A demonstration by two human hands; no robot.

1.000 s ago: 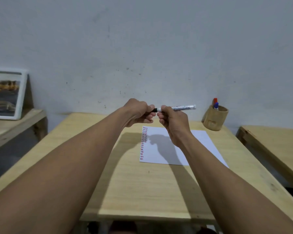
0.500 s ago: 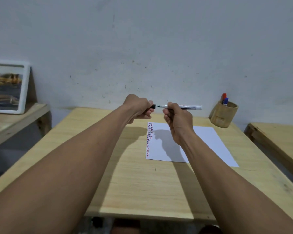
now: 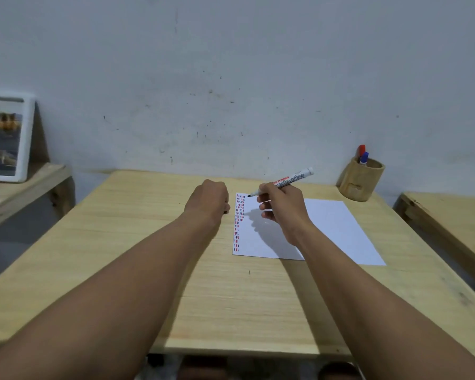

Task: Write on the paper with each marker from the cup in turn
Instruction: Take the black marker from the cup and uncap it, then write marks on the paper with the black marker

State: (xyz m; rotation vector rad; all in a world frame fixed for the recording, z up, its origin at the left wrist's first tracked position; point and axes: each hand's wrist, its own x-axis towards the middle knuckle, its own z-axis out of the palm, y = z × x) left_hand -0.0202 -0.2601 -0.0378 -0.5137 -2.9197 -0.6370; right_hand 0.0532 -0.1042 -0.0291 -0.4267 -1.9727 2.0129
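Note:
A white sheet of paper (image 3: pixel 332 229) lies on the wooden table (image 3: pixel 231 297), with columns of short red, blue and black marks down its left edge. My right hand (image 3: pixel 281 205) holds an uncapped white marker (image 3: pixel 291 181), its black tip just above the paper's top left corner. My left hand (image 3: pixel 209 200) is closed in a fist just left of the paper, and a bit of the black cap (image 3: pixel 225 212) shows under it. A wooden cup (image 3: pixel 361 179) at the back right holds a red and a blue marker (image 3: pixel 362 156).
A framed picture (image 3: pixel 4 138) leans on the wall on a low wooden shelf at the left. Another wooden surface (image 3: pixel 450 223) stands to the right of the table. The grey wall is close behind.
The cap has come off the marker into my left hand. Both hands have dropped towards the table, and my right hand has turned the tip down to the paper's top left corner.

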